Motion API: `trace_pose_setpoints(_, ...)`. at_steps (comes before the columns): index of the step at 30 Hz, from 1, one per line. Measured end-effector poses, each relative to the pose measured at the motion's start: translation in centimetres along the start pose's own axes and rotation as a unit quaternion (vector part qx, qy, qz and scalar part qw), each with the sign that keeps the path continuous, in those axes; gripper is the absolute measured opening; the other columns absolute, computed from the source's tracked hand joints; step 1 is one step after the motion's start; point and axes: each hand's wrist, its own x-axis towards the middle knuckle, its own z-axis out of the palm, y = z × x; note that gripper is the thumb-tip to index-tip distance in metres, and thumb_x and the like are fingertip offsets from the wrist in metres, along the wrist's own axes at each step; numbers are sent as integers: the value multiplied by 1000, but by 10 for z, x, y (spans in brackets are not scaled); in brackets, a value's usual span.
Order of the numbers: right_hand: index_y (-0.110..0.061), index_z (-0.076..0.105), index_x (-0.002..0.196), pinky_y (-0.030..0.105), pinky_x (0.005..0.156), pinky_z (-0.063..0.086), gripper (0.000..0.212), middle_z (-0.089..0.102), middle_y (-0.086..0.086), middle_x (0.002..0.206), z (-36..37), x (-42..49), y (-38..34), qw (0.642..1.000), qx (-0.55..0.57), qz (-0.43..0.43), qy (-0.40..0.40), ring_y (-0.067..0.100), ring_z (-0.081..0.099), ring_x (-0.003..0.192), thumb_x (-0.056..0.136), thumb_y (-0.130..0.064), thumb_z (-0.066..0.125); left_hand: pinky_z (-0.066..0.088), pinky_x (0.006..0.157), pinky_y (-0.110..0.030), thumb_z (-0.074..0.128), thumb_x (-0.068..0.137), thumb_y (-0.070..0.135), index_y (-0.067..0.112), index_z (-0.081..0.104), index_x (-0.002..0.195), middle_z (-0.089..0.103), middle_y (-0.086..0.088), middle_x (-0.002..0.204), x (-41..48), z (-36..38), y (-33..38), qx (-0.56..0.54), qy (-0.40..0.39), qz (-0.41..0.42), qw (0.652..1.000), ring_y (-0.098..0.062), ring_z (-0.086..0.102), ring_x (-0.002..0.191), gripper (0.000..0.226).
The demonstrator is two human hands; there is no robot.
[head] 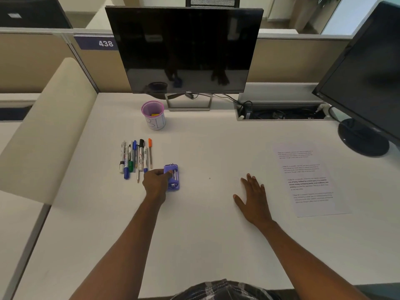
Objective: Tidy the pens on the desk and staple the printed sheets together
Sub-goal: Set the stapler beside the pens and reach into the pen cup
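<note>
A white table (205,234) is seen in an office cubicle, backed by beige partitions and carrying two dark monitors (186,50). A purple-rimmed pen cup (154,115) stands near the centre monitor's stand. The pens (135,158) are laid side by side in a row at the left, and the printed sheets (309,179) lie flat at the right, well apart from them. Both bare arms are stretched forward over the table. The left hand (156,179) is curled, its fingertips placed on the purple stapler (172,177) just beside the pens; whether it is actually gripped cannot be told. The right hand (253,199) is spread flat, palm down, apparently resting on the table near the sheets.
</note>
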Motion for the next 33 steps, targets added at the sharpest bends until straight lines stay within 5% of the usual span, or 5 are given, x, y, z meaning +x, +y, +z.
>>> trace_pose_setpoints(14,-16,34,156,46,128,4,71,18,3,169,1,-2,-6,1000,12,8,22,19,11,158,95,-51,46,53,63,-28,82,89,12,-2,74,113,76,-18,102,17,-28,-2,13,-9,20,1000,-24,69,79,29)
trace_pose_setpoints(19,-15,34,155,46,128,4,67,18,4,169,-1,-2,-9,1000,15,8,21,20,11,158,99,-41,57,58,80,-38,80,89,16,1,72,117,76,-16,108,8,-31,-3,94,24,92,991,-29,71,93,33)
trace_pose_setpoints(24,-9,43,149,46,128,9,63,29,10,165,0,2,-22,998,23,31,46,26,19,155,97,-38,62,51,104,-44,69,98,20,8,59,135,63,-12,133,-22,-20,-6,256,75,298,916,-30,58,121,41)
trace_pose_setpoints(33,-11,61,130,38,103,47,40,58,5,129,5,21,-66,992,102,-41,57,25,51,124,94,-27,67,28,126,-37,54,106,21,13,42,157,32,-4,170,-76,21,-51,303,-78,365,877,-20,25,159,53)
